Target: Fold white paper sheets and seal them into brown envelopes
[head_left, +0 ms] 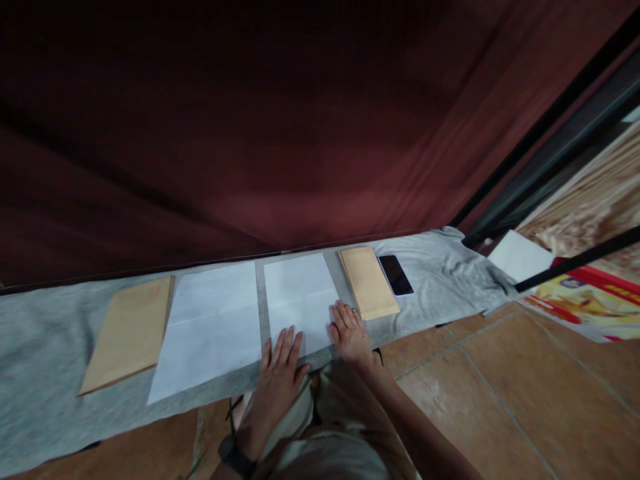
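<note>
My left hand (282, 370) lies flat with fingers stretched out, on the near left corner of a white paper sheet (299, 293) with a crease across it. On the near right corner of that sheet rests my right hand (351, 333), its fingers also extended and a ring on one. Neither hand grips anything. Left of this sheet is a wider creased white sheet (215, 327). A stack of brown envelopes (131, 327) lies beyond it at the left. Close to my right hand are smaller brown envelopes (369, 280), with a smartphone (396, 275) beside them, its screen dark.
A grey cloth (440, 280) covers the narrow table. Behind it hangs a dark red curtain (300, 167). Black metal poles (545, 133) slant at the right, near a white box-like object (520, 257) and a red and yellow printed package (595, 300). Tiled floor (475, 373) shows below.
</note>
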Available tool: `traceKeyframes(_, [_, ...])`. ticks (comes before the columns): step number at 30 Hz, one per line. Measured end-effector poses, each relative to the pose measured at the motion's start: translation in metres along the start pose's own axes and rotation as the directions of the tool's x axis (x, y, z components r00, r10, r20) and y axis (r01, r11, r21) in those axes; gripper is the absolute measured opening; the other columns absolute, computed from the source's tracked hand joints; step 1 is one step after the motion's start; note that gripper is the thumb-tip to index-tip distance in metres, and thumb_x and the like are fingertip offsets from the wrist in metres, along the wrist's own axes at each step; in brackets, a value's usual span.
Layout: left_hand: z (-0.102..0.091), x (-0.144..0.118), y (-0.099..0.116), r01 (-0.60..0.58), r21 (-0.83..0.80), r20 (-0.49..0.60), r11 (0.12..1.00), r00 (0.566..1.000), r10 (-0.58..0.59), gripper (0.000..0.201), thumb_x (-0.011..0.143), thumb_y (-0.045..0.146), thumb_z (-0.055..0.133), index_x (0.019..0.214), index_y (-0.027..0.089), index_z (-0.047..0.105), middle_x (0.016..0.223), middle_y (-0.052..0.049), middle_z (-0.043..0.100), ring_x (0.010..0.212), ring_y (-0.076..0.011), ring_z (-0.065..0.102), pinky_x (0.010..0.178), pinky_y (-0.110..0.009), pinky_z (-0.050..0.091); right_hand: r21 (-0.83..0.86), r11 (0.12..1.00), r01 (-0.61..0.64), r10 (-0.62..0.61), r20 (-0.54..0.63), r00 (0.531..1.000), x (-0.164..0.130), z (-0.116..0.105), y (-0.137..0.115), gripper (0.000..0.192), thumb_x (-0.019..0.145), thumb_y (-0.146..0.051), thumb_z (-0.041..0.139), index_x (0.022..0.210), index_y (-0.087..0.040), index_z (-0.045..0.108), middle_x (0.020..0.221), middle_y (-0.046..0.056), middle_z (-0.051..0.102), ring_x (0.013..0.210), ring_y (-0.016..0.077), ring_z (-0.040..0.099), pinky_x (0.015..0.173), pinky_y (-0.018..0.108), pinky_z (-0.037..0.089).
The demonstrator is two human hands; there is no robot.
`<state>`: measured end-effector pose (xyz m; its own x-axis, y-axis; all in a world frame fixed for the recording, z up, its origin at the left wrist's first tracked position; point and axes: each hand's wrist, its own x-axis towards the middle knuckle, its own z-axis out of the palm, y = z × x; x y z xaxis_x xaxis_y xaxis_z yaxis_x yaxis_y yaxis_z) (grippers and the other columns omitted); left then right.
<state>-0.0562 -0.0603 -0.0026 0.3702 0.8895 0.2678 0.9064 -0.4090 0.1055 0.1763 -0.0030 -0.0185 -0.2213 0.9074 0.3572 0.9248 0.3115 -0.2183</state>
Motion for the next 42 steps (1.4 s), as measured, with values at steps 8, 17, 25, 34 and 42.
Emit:
traceKeyframes(8, [-0.009, 0.01, -0.007, 0.036, -0.103, 0.108, 0.994, 0.994, -0.025, 0.051, 0.096, 0.025, 0.047, 0.146, 0.022, 0.056, 0.155, -0.012, 0.052, 0.146, -0.0309, 0.046, 0.12, -0.057, 0.036, 0.068, 0.997, 0.031, -0.035, 0.056, 0.998, -0.013, -0.015, -0.001, 0.049, 0.106, -0.03, 0.043, 0.152, -0.014, 0.049, 0.158, 0.013, 0.048, 0.147, 0.0271, 0.043, 0.122, 0.048, 0.034])
traceKeyframes(17, [-0.02, 0.018, 0.0, 0.101, -0.119, 0.142, 0.988, 0.986, -0.084, 0.051, 0.088, 0.016, 0.05, 0.137, 0.022, 0.062, 0.149, -0.011, 0.059, 0.139, -0.0299, 0.054, 0.118, -0.055, 0.038, 0.078, 0.993, 0.085, -0.094, 0.117, 0.989, -0.023, -0.027, -0.001, 0.05, 0.105, -0.031, 0.049, 0.152, -0.016, 0.049, 0.159, 0.014, 0.046, 0.148, 0.0295, 0.041, 0.122, 0.052, 0.034])
traceKeyframes(25, [-0.027, 0.022, -0.009, 0.11, -0.201, 0.133, 0.973, 0.988, -0.084, 0.046, 0.09, 0.011, 0.046, 0.13, 0.021, 0.068, 0.141, -0.009, 0.066, 0.133, -0.0261, 0.059, 0.114, -0.051, 0.044, 0.135, 0.985, 0.109, -0.13, 0.157, 0.979, -0.026, -0.031, 0.004, 0.055, 0.099, -0.03, 0.058, 0.152, -0.018, 0.049, 0.159, 0.014, 0.046, 0.149, 0.0297, 0.04, 0.122, 0.054, 0.032])
traceKeyframes(34, [-0.031, -0.009, -0.022, -0.005, -0.426, 0.073, 0.905, 0.997, 0.04, 0.043, 0.095, 0.013, 0.042, 0.122, 0.028, 0.073, 0.125, -0.004, 0.075, 0.116, -0.0213, 0.07, 0.107, -0.042, 0.054, 0.399, 0.904, 0.152, -0.238, 0.175, 0.955, -0.028, -0.048, 0.029, 0.066, 0.083, -0.004, 0.054, 0.146, -0.027, 0.058, 0.145, 0.006, 0.063, 0.137, 0.0215, 0.056, 0.12, 0.047, 0.04])
traceKeyframes(42, [-0.031, -0.027, -0.046, 0.074, -0.453, 0.066, 0.888, 0.997, -0.05, 0.047, 0.084, 0.012, 0.054, 0.123, 0.03, 0.073, 0.134, -0.004, 0.071, 0.125, -0.0246, 0.066, 0.106, -0.045, 0.055, 0.56, 0.82, 0.118, -0.277, 0.208, 0.938, -0.034, -0.064, 0.036, 0.029, 0.1, -0.024, 0.057, 0.121, -0.033, 0.075, 0.121, 0.002, 0.077, 0.116, 0.0204, 0.07, 0.114, 0.045, 0.046])
